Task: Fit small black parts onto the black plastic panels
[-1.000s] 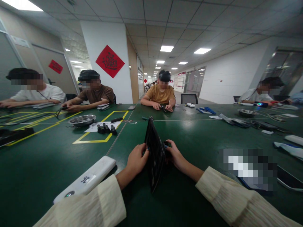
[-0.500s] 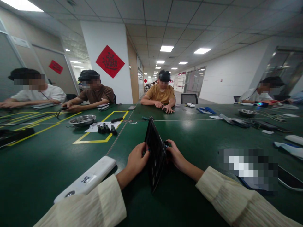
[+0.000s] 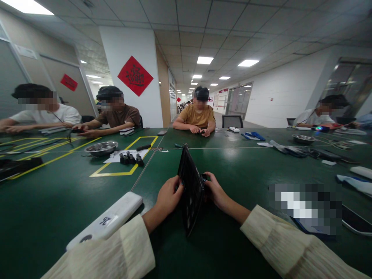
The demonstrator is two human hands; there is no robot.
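A flat black panel (image 3: 192, 193) stands on edge on the green table, seen nearly side-on. On its left face rests my left hand (image 3: 170, 195), thumb and fingers closed at the surface; whatever small part they may pinch is too small to name. Behind the panel's right side is my right hand (image 3: 215, 190), its fingers closed round something dark at the panel's back, partly hidden by the edge. A white case marked 26 (image 3: 107, 219) lies left of my left forearm.
Beyond the case are several black cylindrical parts (image 3: 131, 159) on white paper and a metal bowl (image 3: 101, 148). At the right lie a pixelated item, blue-edged cloths and a second bowl (image 3: 303, 138). Several people sit around the table (image 3: 241, 170).
My hands and the black panel look unchanged. Across the table, the hands of the person in the tan shirt have drawn closer together.
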